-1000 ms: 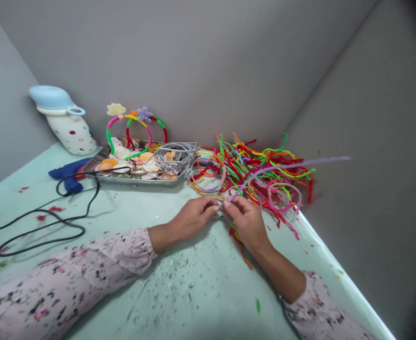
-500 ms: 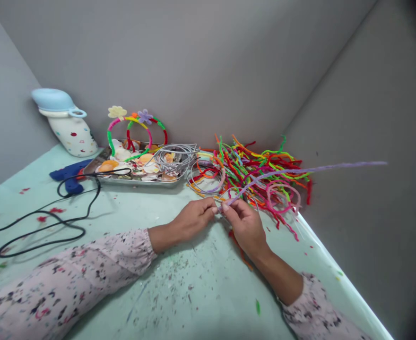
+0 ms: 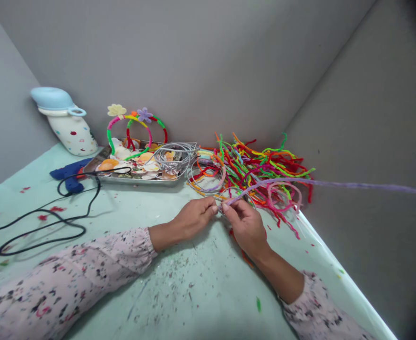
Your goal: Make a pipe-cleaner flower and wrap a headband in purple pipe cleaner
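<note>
One purple pipe cleaner (image 3: pixel 335 184) has swung lower.

A fuzzy purple pipe cleaner (image 3: pixel 272 181) is pinched near one end by the right fingers (image 3: pixel 232 215). Above the grip it is bent in a shallow arch, then held out nearly level to the right, where its far end is cut off by the view's edge. A thin grey wire (image 3: pixel 252 198), curved in a loop, is pinched by the left fingers (image 3: pixel 210 212) and partly hidden by the right hand.
</note>
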The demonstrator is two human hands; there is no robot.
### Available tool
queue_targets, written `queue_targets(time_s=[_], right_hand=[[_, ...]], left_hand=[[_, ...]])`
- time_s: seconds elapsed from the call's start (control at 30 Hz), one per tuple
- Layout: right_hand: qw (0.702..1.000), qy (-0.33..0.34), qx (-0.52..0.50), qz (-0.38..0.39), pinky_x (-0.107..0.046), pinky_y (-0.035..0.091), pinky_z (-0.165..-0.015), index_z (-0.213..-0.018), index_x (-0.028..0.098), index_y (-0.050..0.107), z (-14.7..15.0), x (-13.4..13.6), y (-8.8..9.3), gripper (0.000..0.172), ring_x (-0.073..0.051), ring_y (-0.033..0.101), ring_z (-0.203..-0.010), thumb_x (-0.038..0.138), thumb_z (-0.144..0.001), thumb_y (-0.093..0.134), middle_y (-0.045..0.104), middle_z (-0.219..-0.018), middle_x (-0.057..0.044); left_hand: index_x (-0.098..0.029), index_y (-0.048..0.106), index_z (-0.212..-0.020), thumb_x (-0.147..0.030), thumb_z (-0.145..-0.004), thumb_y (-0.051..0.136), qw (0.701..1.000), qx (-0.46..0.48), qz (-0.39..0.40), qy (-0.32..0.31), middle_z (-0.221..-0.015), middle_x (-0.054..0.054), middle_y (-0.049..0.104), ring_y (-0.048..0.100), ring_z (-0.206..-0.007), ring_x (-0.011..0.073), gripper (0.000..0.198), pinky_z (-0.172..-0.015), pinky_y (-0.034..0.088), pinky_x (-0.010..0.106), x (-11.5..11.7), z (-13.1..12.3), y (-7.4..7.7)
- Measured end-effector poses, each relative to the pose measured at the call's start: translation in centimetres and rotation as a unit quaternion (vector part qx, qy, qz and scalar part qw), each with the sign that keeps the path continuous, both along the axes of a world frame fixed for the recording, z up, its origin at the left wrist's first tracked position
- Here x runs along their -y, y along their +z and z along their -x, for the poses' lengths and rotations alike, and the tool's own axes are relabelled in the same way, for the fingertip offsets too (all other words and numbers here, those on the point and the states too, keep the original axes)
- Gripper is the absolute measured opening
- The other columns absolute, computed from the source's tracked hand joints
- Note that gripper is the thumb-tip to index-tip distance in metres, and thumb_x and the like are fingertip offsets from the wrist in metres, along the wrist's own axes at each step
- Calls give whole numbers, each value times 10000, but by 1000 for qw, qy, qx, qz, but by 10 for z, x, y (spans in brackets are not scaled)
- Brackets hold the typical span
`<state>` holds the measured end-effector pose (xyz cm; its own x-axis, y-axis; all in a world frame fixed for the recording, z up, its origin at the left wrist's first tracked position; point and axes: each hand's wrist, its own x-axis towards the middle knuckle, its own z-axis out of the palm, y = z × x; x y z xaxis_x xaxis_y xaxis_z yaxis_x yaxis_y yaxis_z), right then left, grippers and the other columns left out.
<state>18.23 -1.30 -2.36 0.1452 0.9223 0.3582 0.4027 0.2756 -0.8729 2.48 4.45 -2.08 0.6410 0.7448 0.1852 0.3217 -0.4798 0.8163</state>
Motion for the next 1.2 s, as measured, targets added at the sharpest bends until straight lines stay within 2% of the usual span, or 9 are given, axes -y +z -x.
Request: queue_targets(time_s=[0.7, 0.87, 1.03, 1.2], right_hand=[[999, -9, 34, 2, -268, 483, -702, -910, 188, 640, 3, 1, 2, 186, -158, 616, -773, 338, -870, 538, 666, -835, -28], [996, -21, 92, -2, -279, 482, -721, -973, 197, 627, 3, 3, 4, 189, -173, 622, -805, 310, -878, 509, 679, -896, -45], [982, -38, 180, -30, -288, 471, -729, -901, 204, 616, 2, 1, 0, 128, -186, 623, -795, 276, -857, 519, 680, -853, -45], [973, -31, 226, -35, -283, 466, -718, -943, 196, 615, 1, -1, -5, 146, -188, 628, -797, 242, -852, 511, 678, -841, -43]], left_hand=[[-168, 462, -710, -308, -911, 380, 999, -14, -36, -7, -688, -16, 482, 437, -668, 126, 259, -602, 325, 228, -1, -1, -1], [-174, 458, -700, -305, -909, 378, 998, -29, -47, 7, -663, -17, 472, 434, -648, 130, 259, -598, 327, 231, 2, 0, 2], [-176, 454, -707, -301, -912, 366, 998, -20, -48, 33, -664, -19, 467, 445, -658, 133, 256, -615, 335, 235, 3, 1, 4], [-178, 435, -687, -301, -909, 368, 998, -28, -45, 40, -645, -25, 446, 422, -632, 127, 263, -594, 318, 235, 3, 1, 4]])
